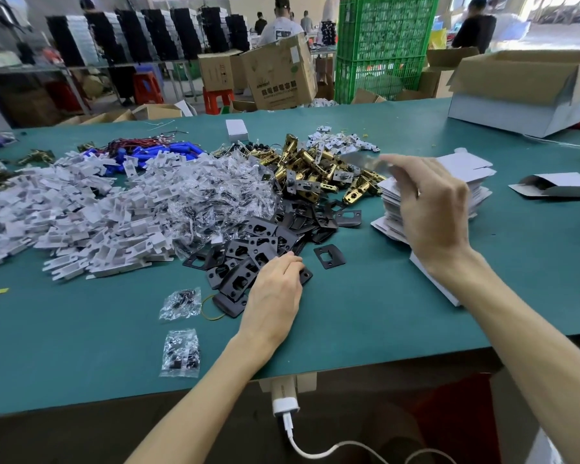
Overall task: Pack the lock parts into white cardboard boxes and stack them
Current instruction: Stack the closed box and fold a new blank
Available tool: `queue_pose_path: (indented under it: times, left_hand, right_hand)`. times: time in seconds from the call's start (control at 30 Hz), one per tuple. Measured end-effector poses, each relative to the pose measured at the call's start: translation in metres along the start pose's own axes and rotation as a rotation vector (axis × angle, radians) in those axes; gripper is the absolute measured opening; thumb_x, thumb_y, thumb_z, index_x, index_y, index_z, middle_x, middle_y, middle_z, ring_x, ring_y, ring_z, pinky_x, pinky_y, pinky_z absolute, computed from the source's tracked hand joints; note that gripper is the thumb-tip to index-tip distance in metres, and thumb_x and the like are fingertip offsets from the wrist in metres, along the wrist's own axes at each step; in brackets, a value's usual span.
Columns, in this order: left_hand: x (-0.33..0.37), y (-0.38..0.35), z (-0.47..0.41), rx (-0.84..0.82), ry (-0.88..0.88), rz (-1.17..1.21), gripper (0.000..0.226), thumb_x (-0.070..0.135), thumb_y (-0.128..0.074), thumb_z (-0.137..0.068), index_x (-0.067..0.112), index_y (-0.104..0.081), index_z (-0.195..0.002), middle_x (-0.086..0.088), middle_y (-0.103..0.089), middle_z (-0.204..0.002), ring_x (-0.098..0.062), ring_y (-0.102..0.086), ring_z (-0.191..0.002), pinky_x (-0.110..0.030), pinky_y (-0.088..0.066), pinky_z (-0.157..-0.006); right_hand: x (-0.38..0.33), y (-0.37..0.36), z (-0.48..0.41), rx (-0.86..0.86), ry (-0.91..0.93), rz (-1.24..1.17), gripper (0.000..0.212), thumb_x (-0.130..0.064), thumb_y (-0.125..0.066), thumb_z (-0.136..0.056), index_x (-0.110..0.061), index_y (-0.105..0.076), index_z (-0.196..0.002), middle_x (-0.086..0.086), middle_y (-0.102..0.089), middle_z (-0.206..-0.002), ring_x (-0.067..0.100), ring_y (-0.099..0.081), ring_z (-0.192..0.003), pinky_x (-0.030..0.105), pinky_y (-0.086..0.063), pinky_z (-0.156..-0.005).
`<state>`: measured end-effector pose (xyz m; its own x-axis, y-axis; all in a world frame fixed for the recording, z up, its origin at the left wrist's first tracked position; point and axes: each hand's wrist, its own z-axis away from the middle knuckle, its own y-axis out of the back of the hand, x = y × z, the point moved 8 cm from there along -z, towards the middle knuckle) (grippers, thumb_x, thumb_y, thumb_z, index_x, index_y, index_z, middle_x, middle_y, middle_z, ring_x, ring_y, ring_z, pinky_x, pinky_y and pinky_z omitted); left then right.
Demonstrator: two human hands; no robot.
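On the near edge of the heap of black strike plates (258, 242), the left hand (275, 296) lay knuckles up. Its fingers were bent down over the plates and its tips touched one of them. The thumb was hidden, so whether it actually pinched a plate could not be told.

To the right of the heap, the right hand (436, 209) was raised above a stack of flat white box blanks (466, 165). Its fingers were partly curled and nipped a pale flat blank (365, 161) at their tips. That piece was motion-blurred and hung clear of the stack.

Just behind the heap lay a pile of brass latch bolts (315, 172). To the heap's left, touching it, was a mound of clear screw bags (221, 195), and beyond that were white plastic parts (81, 209). In front of the heap and to its left, two loose screw bags (181, 353) lay apart on the green table mat (382, 313). Well to the heap's right, past the blanks, a folded white cardboard box (556, 185) lay on its side with one end open.
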<state>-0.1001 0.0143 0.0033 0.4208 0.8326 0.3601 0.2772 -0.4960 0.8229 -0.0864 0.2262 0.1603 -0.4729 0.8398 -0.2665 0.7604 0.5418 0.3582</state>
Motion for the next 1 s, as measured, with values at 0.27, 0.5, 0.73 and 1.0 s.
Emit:
queue_pose_path:
  times: [0.27,0.5,0.73,1.0]
  left_hand:
    - [0.005,0.028,0.002,0.177,0.057,0.078,0.053,0.01,-0.061,-0.102,-0.006,-0.042,-0.149,-0.021,-0.04,-0.156,-0.03,-0.04,-0.149,-0.041,-0.032,-0.125]
    - [0.01,0.041,0.002,0.27,0.024,-0.001,0.087,0.014,-0.074,-0.091,-0.008,-0.023,-0.158,-0.023,-0.022,-0.167,-0.032,-0.017,-0.158,-0.056,-0.013,-0.129]
    - [0.018,0.026,0.002,0.17,-0.156,-0.12,0.086,0.045,-0.059,-0.098,-0.002,-0.024,-0.161,-0.017,-0.016,-0.171,-0.032,-0.011,-0.161,-0.06,-0.006,-0.128]
    - [0.016,0.026,0.003,0.174,-0.147,-0.151,0.099,0.066,-0.055,-0.091,-0.003,-0.033,-0.158,-0.02,-0.039,-0.161,-0.037,-0.033,-0.152,-0.062,-0.014,-0.127]
  right_hand:
    - [0.034,-0.054,0.072,0.057,-0.804,-0.771,0.01,-0.01,-0.069,-0.094,-0.018,-0.074,-0.089,-0.01,-0.073,-0.084,0.007,-0.06,-0.078,0.032,-0.053,-0.073]
    - [0.026,-0.099,0.146,-0.126,-1.081,-0.957,0.012,-0.008,-0.071,-0.093,-0.016,-0.078,-0.098,0.002,-0.079,-0.098,0.017,-0.07,-0.09,0.039,-0.057,-0.081]
    - [0.023,-0.104,0.146,-0.178,-1.131,-1.142,0.015,-0.008,-0.071,-0.093,-0.011,-0.076,-0.106,0.012,-0.077,-0.109,0.024,-0.071,-0.097,0.044,-0.057,-0.087]
    - [0.021,-0.105,0.149,-0.214,-1.166,-1.171,0.015,-0.012,-0.076,-0.088,-0.008,-0.078,-0.103,0.015,-0.076,-0.104,0.025,-0.069,-0.089,0.039,-0.057,-0.076]
